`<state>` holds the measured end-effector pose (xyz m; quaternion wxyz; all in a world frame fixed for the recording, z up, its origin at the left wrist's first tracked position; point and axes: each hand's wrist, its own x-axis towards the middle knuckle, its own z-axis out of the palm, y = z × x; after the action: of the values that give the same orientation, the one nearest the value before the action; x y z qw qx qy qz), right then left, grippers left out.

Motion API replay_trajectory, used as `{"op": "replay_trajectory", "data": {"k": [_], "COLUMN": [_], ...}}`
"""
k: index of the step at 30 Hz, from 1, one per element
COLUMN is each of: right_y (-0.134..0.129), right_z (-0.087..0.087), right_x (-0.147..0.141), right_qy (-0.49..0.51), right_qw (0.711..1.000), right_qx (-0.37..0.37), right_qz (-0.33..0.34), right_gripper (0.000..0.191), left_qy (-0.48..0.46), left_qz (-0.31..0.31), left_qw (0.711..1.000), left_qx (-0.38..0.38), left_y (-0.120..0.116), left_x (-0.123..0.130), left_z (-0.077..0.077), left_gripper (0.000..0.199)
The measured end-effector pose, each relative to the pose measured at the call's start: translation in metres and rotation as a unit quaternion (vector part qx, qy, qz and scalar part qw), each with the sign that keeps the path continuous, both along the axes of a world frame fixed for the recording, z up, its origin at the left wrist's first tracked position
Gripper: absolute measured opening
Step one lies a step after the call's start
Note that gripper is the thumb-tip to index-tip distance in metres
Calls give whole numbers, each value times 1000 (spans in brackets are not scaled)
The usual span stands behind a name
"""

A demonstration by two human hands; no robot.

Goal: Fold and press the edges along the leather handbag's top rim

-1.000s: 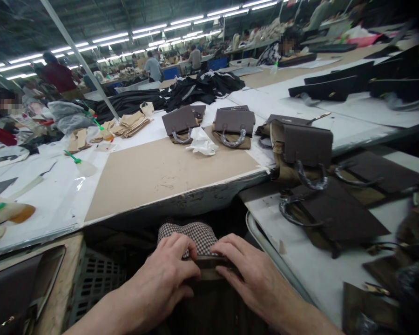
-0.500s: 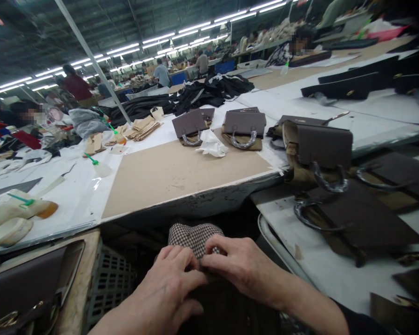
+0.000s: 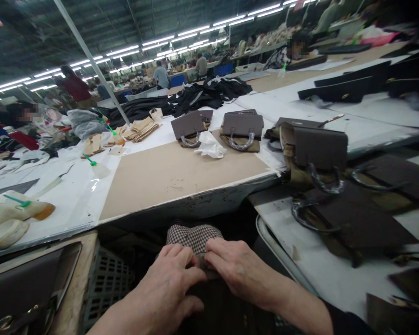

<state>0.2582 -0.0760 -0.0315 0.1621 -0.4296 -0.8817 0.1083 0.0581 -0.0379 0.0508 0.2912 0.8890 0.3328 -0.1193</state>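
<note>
A dark brown bag piece (image 3: 223, 302) lies in my lap, its upper edge between my hands. My left hand (image 3: 174, 277) rests at this edge with its fingers bent over it and its thumb apart. Just to the right, my right hand (image 3: 226, 263) has its fingers closed on the same edge; the fingertips are partly hidden. Beyond the fingers, a checked cloth (image 3: 192, 235) shows over my lap.
The worktable (image 3: 146, 204) edge runs ahead, with brown bags (image 3: 242, 125) and crumpled white paper (image 3: 211, 145) on it. More bags lie on the right-hand table (image 3: 282, 232). A plastic crate (image 3: 110, 274) stands at left, and glue bottles (image 3: 99, 168) are farther back.
My right hand's fingers have closed down onto the edge and come lower, and the light strip between the hands shows more. The view has shifted slightly.
</note>
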Motion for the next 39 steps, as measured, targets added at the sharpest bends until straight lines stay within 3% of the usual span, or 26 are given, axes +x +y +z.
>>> {"op": "replay_trajectory", "data": {"k": [6,11,14,17,21,24,29,33,39], "right_y": [-19,-43,-53,-50,-24,-5,-12,-32,-49], "right_z": [-2,-10,-10,5,28,30,22,21,12], "right_x": [3,2,1,8,25,30,28,32,26], "right_qy": [-29,-25,-38,-66,-21,-3,-49,1,50], "right_qw": [999,998,995,984,971,958,981,986,992], "right_qx": [-4,19,-46,-149,-238,-282,-187,-161,-104], "right_qz": [-17,-58,-76,-70,16,56,31,28,-52], "right_gripper": [15,16,21,30,15,31,17,19,18], "left_qy": [-5,19,28,30,20,25,28,5,-5], "left_qz": [-26,-38,-36,-36,-35,-27,8,21,32], "left_qw": [1000,999,999,999,999,999,999,1000,999], "left_qx": [10,-1,-12,-16,-6,-1,-16,-19,-39], "left_y": [1,-3,-4,-5,-5,-3,1,2,0], "left_x": [7,16,19,20,21,24,24,21,24], "left_z": [-6,-1,3,4,0,-2,-4,-5,-2], "left_gripper": [31,29,27,23,21,22,25,26,25]}}
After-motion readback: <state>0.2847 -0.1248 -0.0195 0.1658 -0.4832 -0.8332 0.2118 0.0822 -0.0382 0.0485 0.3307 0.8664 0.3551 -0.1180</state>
